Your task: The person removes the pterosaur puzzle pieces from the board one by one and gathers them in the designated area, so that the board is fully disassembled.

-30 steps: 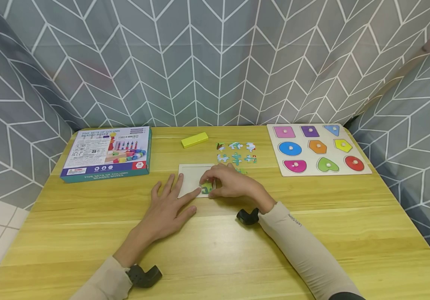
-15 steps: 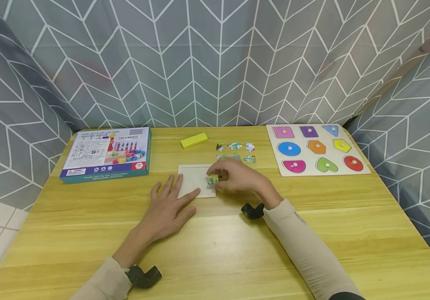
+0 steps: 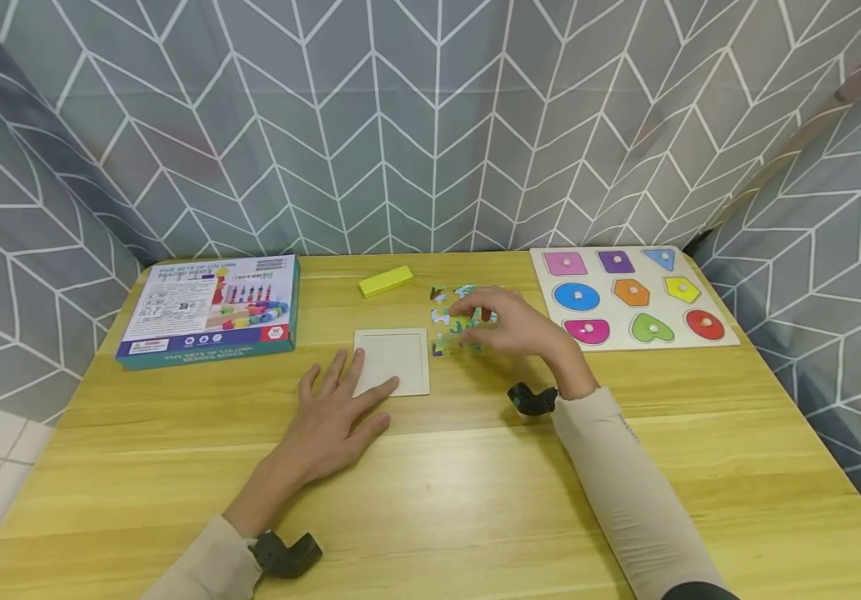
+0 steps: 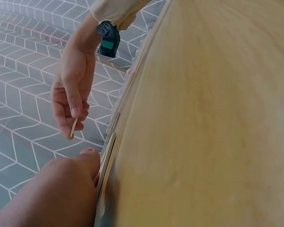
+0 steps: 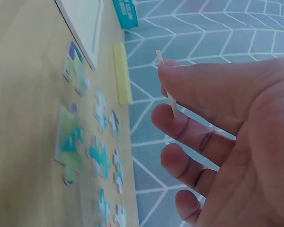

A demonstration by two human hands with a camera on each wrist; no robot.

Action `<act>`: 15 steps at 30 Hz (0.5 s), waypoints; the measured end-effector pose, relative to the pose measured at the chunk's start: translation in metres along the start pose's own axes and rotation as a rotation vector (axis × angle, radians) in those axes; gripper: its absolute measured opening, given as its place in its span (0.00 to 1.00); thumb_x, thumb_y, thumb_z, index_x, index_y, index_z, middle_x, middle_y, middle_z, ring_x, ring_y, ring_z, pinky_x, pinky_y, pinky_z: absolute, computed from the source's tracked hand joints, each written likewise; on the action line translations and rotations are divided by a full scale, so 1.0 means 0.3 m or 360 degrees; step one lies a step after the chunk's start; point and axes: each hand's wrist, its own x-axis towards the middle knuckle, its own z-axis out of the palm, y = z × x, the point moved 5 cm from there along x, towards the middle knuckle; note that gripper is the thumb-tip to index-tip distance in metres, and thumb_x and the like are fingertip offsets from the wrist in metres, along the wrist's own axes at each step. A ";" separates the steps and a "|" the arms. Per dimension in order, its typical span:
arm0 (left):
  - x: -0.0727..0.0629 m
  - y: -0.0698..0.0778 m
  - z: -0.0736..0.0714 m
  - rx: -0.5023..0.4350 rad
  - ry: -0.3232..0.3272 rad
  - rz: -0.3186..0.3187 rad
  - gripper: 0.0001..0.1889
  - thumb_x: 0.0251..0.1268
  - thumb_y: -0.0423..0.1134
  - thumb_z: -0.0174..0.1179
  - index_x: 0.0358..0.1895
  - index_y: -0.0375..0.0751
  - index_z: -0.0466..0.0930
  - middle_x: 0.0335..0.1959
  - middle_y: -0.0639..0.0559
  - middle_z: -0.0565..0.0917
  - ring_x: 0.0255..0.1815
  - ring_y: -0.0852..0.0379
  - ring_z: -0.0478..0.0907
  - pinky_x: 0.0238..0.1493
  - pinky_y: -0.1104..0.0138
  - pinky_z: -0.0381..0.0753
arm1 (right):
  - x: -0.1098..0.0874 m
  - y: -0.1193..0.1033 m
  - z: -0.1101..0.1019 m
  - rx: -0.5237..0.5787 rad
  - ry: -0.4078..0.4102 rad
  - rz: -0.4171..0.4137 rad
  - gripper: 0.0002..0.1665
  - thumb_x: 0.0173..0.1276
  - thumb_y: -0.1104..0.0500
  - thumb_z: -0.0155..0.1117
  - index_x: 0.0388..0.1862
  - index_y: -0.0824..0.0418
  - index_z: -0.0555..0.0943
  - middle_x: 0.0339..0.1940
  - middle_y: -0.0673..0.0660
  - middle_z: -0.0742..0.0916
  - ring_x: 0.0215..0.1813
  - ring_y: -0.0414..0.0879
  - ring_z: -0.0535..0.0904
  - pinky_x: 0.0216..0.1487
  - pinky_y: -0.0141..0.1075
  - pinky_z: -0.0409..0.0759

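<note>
My left hand (image 3: 332, 429) rests spread on the table, its fingers touching the near-left edge of a pale square wooden puzzle tray (image 3: 394, 354). No piece lies inside the tray's frame. Just right of it, my right hand (image 3: 520, 321) is held up over several loose jigsaw pieces (image 3: 439, 317). It pinches one thin puzzle piece (image 5: 172, 103) between thumb and forefinger, seen edge-on in the right wrist view. The piece (image 4: 74, 126) also shows edge-on, off the table, in the left wrist view. In the head view the right hand covers part of the loose pieces.
A yellow block (image 3: 387, 282) lies behind the tray. At the left stands a flat beaded-toy box (image 3: 208, 312). A shape board (image 3: 628, 332) with colored knobbed shapes lies at the right. A grey patterned curtain (image 3: 400, 125) hangs along the table's back edge.
My right hand has lifted a puzzle piece out of the tray's lower right corner and carried it right, over the loose pieces. My left hand has stayed in place.
</note>
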 end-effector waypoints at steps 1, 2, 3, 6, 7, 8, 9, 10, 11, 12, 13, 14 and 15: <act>0.000 0.000 0.000 0.0001 0.0004 0.0003 0.26 0.77 0.61 0.47 0.76 0.71 0.66 0.85 0.40 0.48 0.86 0.36 0.40 0.76 0.34 0.36 | -0.003 0.003 -0.006 0.0001 0.0001 0.0002 0.21 0.66 0.62 0.71 0.58 0.61 0.84 0.47 0.55 0.87 0.47 0.54 0.78 0.54 0.51 0.75; 0.000 0.001 0.000 -0.0001 0.0008 0.0005 0.26 0.77 0.61 0.47 0.75 0.71 0.66 0.85 0.40 0.48 0.86 0.36 0.40 0.76 0.34 0.36 | -0.007 0.007 -0.011 0.0005 0.0002 0.0008 0.21 0.67 0.62 0.70 0.59 0.62 0.83 0.48 0.55 0.87 0.47 0.54 0.78 0.53 0.50 0.76; 0.000 0.001 0.000 -0.0003 0.0014 0.0008 0.26 0.77 0.61 0.47 0.75 0.71 0.67 0.85 0.40 0.49 0.86 0.36 0.40 0.76 0.34 0.36 | -0.010 0.011 -0.016 0.0004 0.0003 0.0016 0.21 0.67 0.62 0.70 0.59 0.62 0.83 0.48 0.56 0.87 0.48 0.54 0.78 0.52 0.49 0.77; -0.003 0.000 0.000 -0.0019 0.0034 0.0008 0.25 0.77 0.61 0.48 0.74 0.71 0.68 0.84 0.39 0.50 0.85 0.36 0.41 0.76 0.34 0.37 | -0.020 0.023 -0.030 0.0032 0.0012 0.0065 0.22 0.67 0.62 0.70 0.59 0.62 0.83 0.48 0.57 0.86 0.48 0.55 0.78 0.52 0.47 0.77; -0.005 0.000 0.001 -0.0023 0.0039 0.0007 0.25 0.77 0.61 0.48 0.74 0.71 0.68 0.84 0.39 0.51 0.85 0.35 0.41 0.76 0.34 0.37 | -0.025 0.029 -0.033 0.0032 0.0016 0.0081 0.21 0.67 0.62 0.70 0.59 0.61 0.83 0.48 0.57 0.86 0.47 0.54 0.78 0.52 0.47 0.77; -0.006 0.000 0.002 -0.0028 0.0043 0.0006 0.25 0.77 0.61 0.49 0.74 0.71 0.69 0.84 0.39 0.51 0.85 0.35 0.42 0.75 0.34 0.38 | -0.029 0.036 -0.035 0.0033 0.0020 0.0094 0.21 0.67 0.62 0.70 0.59 0.61 0.83 0.48 0.57 0.86 0.47 0.54 0.78 0.52 0.47 0.78; -0.007 0.000 0.003 -0.0030 0.0046 0.0006 0.25 0.77 0.61 0.49 0.74 0.70 0.69 0.84 0.39 0.51 0.85 0.35 0.42 0.75 0.34 0.38 | -0.034 0.043 -0.038 0.0034 0.0024 0.0105 0.21 0.67 0.62 0.70 0.59 0.60 0.84 0.48 0.57 0.86 0.47 0.54 0.78 0.52 0.48 0.78; -0.007 0.000 0.004 -0.0029 0.0048 0.0006 0.25 0.77 0.61 0.49 0.74 0.70 0.69 0.84 0.39 0.52 0.85 0.35 0.42 0.75 0.33 0.38 | -0.039 0.051 -0.040 0.0034 0.0030 0.0112 0.21 0.66 0.62 0.70 0.58 0.60 0.84 0.49 0.57 0.87 0.47 0.54 0.78 0.52 0.48 0.78; -0.007 -0.001 0.005 -0.0024 0.0049 0.0005 0.25 0.77 0.61 0.49 0.74 0.71 0.69 0.84 0.39 0.52 0.85 0.35 0.43 0.75 0.33 0.39 | -0.046 0.061 -0.043 0.0028 0.0037 0.0119 0.20 0.66 0.62 0.70 0.58 0.60 0.84 0.48 0.57 0.87 0.46 0.53 0.78 0.52 0.48 0.78; -0.006 -0.001 0.005 -0.0020 0.0053 0.0008 0.25 0.76 0.61 0.50 0.74 0.71 0.70 0.84 0.39 0.52 0.85 0.34 0.43 0.75 0.33 0.39 | -0.054 0.071 -0.045 0.0024 0.0046 0.0124 0.20 0.66 0.62 0.70 0.57 0.60 0.84 0.48 0.57 0.87 0.46 0.53 0.78 0.52 0.48 0.79; -0.005 -0.001 0.004 -0.0016 0.0059 0.0010 0.25 0.76 0.61 0.50 0.73 0.71 0.70 0.84 0.39 0.52 0.85 0.34 0.43 0.75 0.33 0.39 | -0.063 0.081 -0.048 0.0016 0.0056 0.0128 0.20 0.66 0.62 0.70 0.57 0.60 0.85 0.48 0.56 0.87 0.45 0.52 0.78 0.52 0.47 0.79; -0.003 -0.001 0.003 -0.0013 0.0066 0.0014 0.25 0.76 0.60 0.50 0.73 0.71 0.70 0.84 0.39 0.52 0.85 0.34 0.43 0.75 0.33 0.40 | -0.073 0.091 -0.051 0.0006 0.0063 0.0131 0.20 0.65 0.62 0.71 0.57 0.60 0.85 0.48 0.57 0.88 0.45 0.51 0.78 0.51 0.47 0.79; -0.002 -0.002 0.001 -0.0009 0.0070 0.0016 0.25 0.77 0.60 0.50 0.73 0.71 0.70 0.84 0.39 0.52 0.85 0.35 0.44 0.75 0.34 0.40 | -0.083 0.101 -0.053 -0.0001 0.0070 0.0133 0.20 0.65 0.62 0.71 0.56 0.61 0.85 0.49 0.57 0.88 0.45 0.51 0.79 0.51 0.47 0.79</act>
